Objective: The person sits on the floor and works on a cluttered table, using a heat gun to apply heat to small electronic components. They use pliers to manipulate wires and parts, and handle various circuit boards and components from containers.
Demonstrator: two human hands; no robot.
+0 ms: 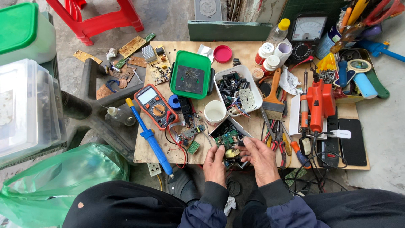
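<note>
**Both hands pinching a small circuit board at the near edge of the plywood board**

Fingers first: left hand (215, 164) and right hand (261, 158) both have fingertips pressed together on a small green circuit board (230, 145), one hand per side. A yellowish round component (231, 153) sits between the thumbs; can't tell what it is.

Handling, my read: light, stiff, but fragile. Solder joints and leads will bend or snap if squeezed. Hold by the bare edges, not the components. Trailing wires could snag.

Relative to the plywood board (253, 46):
- circuit board: at the near edge, centre, partly over it
- white cup (214, 112): mid-board, just beyond the hands
- white tray of parts (236, 88): beyond the cup
- green-rimmed tray (190, 75): far left of centre
- orange multimeter (155, 105): left side
- blue desoldering pump (148, 135): along the left edge
- orange soldering gun (318, 103): right side
- paintbrush (274, 95): between white tray and gun
- pliers (278, 141): just right of the right hand
- black phone (352, 141): right edge
</note>
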